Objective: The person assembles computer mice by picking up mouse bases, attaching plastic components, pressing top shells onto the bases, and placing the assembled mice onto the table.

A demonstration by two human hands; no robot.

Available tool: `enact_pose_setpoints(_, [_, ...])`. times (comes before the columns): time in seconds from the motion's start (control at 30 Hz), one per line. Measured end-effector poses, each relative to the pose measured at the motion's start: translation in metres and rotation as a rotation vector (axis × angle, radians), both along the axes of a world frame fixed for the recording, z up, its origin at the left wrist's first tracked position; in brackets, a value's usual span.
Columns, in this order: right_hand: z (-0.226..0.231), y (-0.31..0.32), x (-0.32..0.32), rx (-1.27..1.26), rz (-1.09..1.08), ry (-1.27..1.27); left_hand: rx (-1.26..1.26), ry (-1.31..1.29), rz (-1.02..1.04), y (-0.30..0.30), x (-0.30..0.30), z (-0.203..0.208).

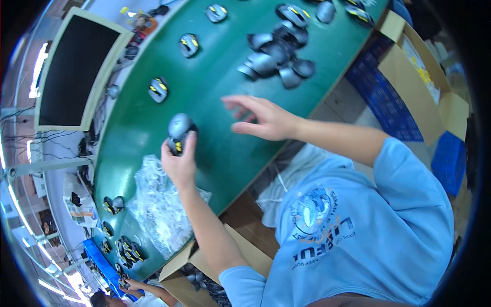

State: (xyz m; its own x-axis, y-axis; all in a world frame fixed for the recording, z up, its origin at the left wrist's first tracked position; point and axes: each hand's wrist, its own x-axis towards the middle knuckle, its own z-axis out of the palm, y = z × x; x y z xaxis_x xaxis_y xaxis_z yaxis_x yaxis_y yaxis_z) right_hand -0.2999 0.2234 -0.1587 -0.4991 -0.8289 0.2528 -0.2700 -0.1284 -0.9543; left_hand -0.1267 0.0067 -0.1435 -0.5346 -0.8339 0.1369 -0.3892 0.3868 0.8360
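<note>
Our left hand [179, 162] grips a grey rounded device [180, 125] with yellow markings over the green table [225, 169]; our right hand [267, 119] hangs near it, fingers parted. Beyond, we see three yellow-marked units [188, 45] in a row and, farther right, a heap of grey pieces [279, 53]. Clear plastic bags [159, 207] lie beside our left forearm.

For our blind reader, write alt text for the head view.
The left hand holds a rounded grey plastic part with yellow marks over a shiny green tabletop; the right hand is empty. Crumpled clear plastic lies nearby.
</note>
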Motion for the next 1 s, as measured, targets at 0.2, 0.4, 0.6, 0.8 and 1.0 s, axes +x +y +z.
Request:
enact_pose_setpoints(0.2, [-0.005,0.045,-0.005,0.063,0.27,0.145,-0.186,-0.635,0.216,-0.169,-0.04,0.026])
enact_pose_setpoints(0.4, [-0.017,0.041,-0.017,-0.032,0.259,0.077,-0.498,-0.938,0.257,-0.16,-0.128,0.023])
enact_pose_setpoints(0.6, [0.009,-0.001,-0.013,0.007,0.434,0.209,-0.629,-0.764,0.304,-0.207,-0.119,-0.031])
enact_pose_setpoints(0.8, [0.001,-0.129,-0.001,-0.022,0.352,0.509,0.181,0.479,0.119,-0.05,-0.026,0.072])
enact_pose_setpoints(1.0, [-0.005,-0.205,0.02,0.324,0.607,0.733,0.691,0.727,0.178,0.102,0.106,0.009])
